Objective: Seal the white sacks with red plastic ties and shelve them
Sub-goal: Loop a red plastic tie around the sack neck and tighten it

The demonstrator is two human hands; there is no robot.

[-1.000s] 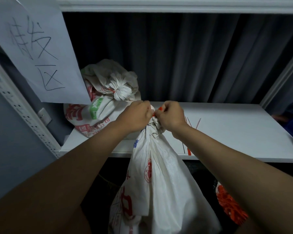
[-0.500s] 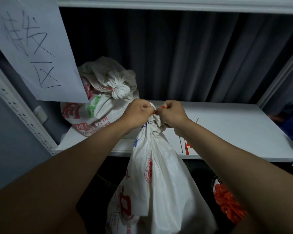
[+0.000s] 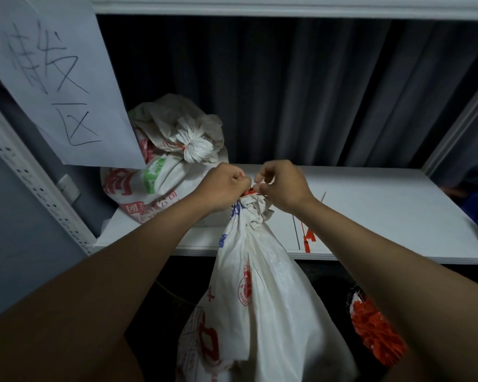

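Fingers [image 3: 260, 181] pinch red tie [image 3: 249, 191] above white shelf [image 3: 384, 216].

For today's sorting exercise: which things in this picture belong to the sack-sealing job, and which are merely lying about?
Belonging to the job:
- left hand and right hand, at the neck of the open sack
- red tie between them
- tied sack on the shelf
- spare ties

Lying about:
- handwritten paper sign
- dark curtain
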